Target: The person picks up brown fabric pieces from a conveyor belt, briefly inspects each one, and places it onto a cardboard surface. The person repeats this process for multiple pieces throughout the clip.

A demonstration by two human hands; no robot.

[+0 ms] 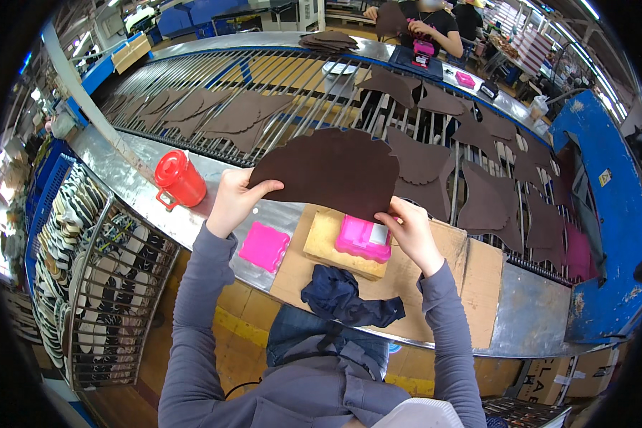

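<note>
Brown leather, a broad piece [332,170] with a scalloped upper edge, is held up flat at the centre of the frame. The left hand [234,201] pinches its lower left corner, thumb on the near face and fingers behind. The right hand [411,232] grips the lower right edge the same way, fingers curled under the piece. Both grey sleeves rise from the lower edge of the frame.

Just below the piece, a pink stamp pad [364,239] sits on a yellow sponge block [328,242], which rests on a sheet of cardboard [471,278] laid over the metal bench [121,178]. A pink lid [264,246] lies just left of the block, below the left hand. A dark blue cloth [342,296] lies crumpled at the near edge of the cardboard. A red jug [180,178] with a lid stands to the left of the left hand.

Beyond the bench, a roller conveyor [214,75] runs across the upper half, carrying more brown leather cut pieces [492,203] spread along it to the right and upper left. At the top of the frame, another person's hands [424,28] work at the far side. At lower left, a wire rack [114,285] holds rows of soles.
</note>
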